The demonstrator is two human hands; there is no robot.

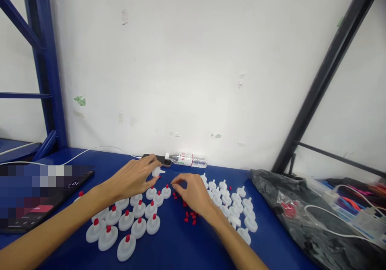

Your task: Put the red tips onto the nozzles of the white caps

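Note:
My left hand point(135, 177) is closed on a white spout lid point(156, 172), a round disc with a narrow nozzle pointing right. A small red cap point(159, 177) shows just below that lid. My right hand point(193, 191) hovers over loose red caps point(187, 214), thumb and forefinger pinched together; whatever is between the fingertips is too small to make out. Left of the middle stand several white lids with red caps on their nozzles point(126, 247). To the right of my right hand, bare white lids point(234, 211) are clustered, nozzles mostly upward.
A clear plastic bottle point(193, 160) lies along the wall beside a dark phone point(165, 162) with a white cable. A tablet-like screen point(48, 209) is at the left. On the right, a black plastic bag point(289, 217) lies near a box of cables point(358, 209).

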